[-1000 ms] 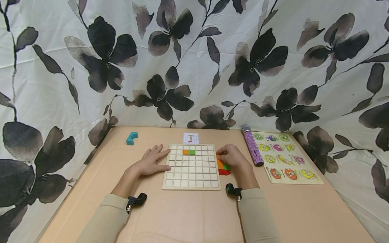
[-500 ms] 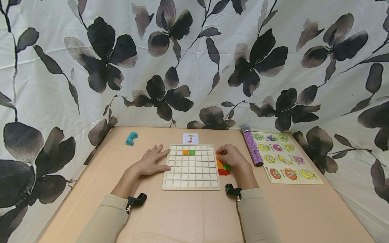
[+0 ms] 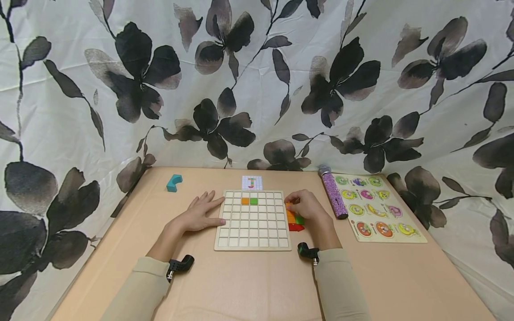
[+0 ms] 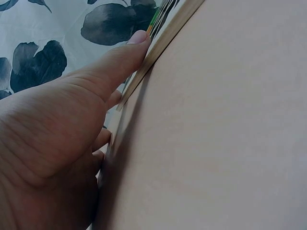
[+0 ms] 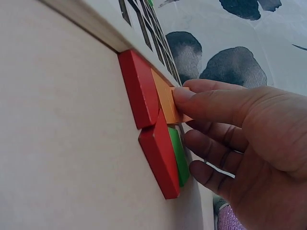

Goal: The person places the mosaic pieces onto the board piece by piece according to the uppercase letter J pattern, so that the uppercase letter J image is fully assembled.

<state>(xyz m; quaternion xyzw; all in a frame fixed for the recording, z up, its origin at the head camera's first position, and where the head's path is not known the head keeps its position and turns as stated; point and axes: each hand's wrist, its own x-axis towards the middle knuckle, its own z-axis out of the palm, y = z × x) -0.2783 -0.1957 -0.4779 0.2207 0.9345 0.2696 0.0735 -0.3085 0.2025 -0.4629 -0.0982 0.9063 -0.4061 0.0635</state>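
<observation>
A wooden grid board (image 3: 252,248) lies mid-table, with one orange square tile (image 3: 245,201) and one green square tile (image 3: 254,201) side by side in its second row. My left hand (image 3: 199,213) rests with spread fingers at the board's left edge, the thumb (image 4: 129,52) over its rim. At the right edge, my right hand (image 3: 311,209) pinches an orange block (image 5: 178,109) between thumb and index finger. Below those fingers sit more blocks: another orange one (image 5: 163,91), two red ones (image 5: 139,88) and a green one (image 5: 177,153), partly covered by the hand in the head view.
Behind the board lies a small gridded card (image 3: 252,183) with a coloured J-like figure. A teal notched block (image 3: 174,183) stands back left. To the right are a purple glittery microphone-shaped cylinder (image 3: 334,194) and a fruit picture board (image 3: 381,207). A floral curtain (image 3: 281,89) hangs behind.
</observation>
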